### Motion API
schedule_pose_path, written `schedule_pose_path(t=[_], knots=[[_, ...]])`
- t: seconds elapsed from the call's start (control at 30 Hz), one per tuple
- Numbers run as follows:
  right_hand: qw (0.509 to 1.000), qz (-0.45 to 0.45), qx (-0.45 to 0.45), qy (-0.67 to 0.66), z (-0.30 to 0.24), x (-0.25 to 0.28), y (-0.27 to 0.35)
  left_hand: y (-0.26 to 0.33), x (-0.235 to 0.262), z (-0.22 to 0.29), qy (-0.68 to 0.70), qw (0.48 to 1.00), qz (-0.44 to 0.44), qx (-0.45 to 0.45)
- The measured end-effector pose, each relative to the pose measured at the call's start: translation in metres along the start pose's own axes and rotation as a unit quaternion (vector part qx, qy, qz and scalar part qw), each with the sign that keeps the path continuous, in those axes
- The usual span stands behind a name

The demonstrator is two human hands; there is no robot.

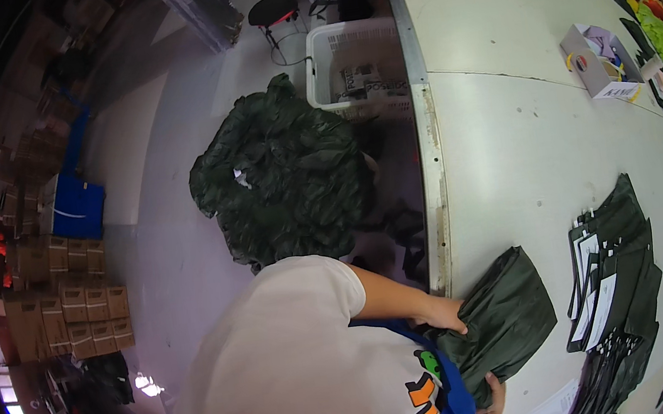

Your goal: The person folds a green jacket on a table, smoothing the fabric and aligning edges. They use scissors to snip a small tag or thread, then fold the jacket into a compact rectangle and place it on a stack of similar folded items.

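A dark green piece of thin, shiny fabric [509, 313] lies creased on the white table, close against my body. Its exact kind of garment does not show. My left hand [444, 314] grips its near edge, thumb on top and the other fingers mostly hidden by the cloth. Lower down, my right hand [494, 393] holds the bottom edge, partly covered by the fabric and my torso. To the right of it lies a layered stack of dark green folded pieces [630, 276] with white tags [601, 314] along one side.
The table's metal edge [432, 185] runs beside me. On the floor are a big heap of dark green fabric [286, 179], a white plastic basket [320, 66] and a stool [272, 9]. An open box [595, 76] stands on the table. Cartons [70, 317] are piled at far left.
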State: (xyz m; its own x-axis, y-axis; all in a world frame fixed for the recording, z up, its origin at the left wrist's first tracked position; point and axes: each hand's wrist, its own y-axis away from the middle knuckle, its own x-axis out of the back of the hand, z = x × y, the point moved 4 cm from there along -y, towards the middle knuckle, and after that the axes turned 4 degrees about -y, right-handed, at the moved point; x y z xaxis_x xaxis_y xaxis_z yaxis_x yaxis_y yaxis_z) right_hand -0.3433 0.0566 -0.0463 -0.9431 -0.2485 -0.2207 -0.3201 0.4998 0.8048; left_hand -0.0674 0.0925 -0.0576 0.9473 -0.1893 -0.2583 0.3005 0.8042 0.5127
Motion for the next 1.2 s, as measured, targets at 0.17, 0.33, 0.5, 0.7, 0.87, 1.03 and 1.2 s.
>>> schedule_pose_path(t=[0.17, 0.33, 0.5, 0.7, 0.87, 1.03, 1.2], knots=[[0.925, 0.078, 0.170, 0.329, -0.055, 0.008, -0.042, -0.041, -0.042, -0.050, -0.208, 0.965, 0.153, -0.044], [0.668, 0.195, 0.220, 0.684, -0.083, -0.064, -0.019, -0.065, -0.061, -0.068, -0.178, 0.966, 0.124, 0.140], [0.636, 0.172, 0.313, 0.684, -0.089, -0.135, 0.055, -0.053, -0.072, -0.056, 0.089, 0.975, -0.021, 0.203], [0.590, 0.124, 0.214, 0.769, -0.037, -0.092, 0.011, -0.005, -0.090, -0.006, 0.330, 0.857, -0.229, 0.322], [0.676, 0.112, 0.197, 0.701, -0.033, -0.055, -0.009, -0.014, -0.082, 0.025, -0.209, 0.922, -0.327, 0.008], [0.795, 0.019, 0.149, 0.587, -0.067, -0.028, 0.021, -0.050, 0.026, 0.157, -0.468, 0.830, 0.178, -0.245], [0.802, -0.130, 0.147, 0.564, -0.104, -0.064, 0.067, -0.069, 0.036, 0.110, -0.151, 0.982, -0.105, 0.032]])
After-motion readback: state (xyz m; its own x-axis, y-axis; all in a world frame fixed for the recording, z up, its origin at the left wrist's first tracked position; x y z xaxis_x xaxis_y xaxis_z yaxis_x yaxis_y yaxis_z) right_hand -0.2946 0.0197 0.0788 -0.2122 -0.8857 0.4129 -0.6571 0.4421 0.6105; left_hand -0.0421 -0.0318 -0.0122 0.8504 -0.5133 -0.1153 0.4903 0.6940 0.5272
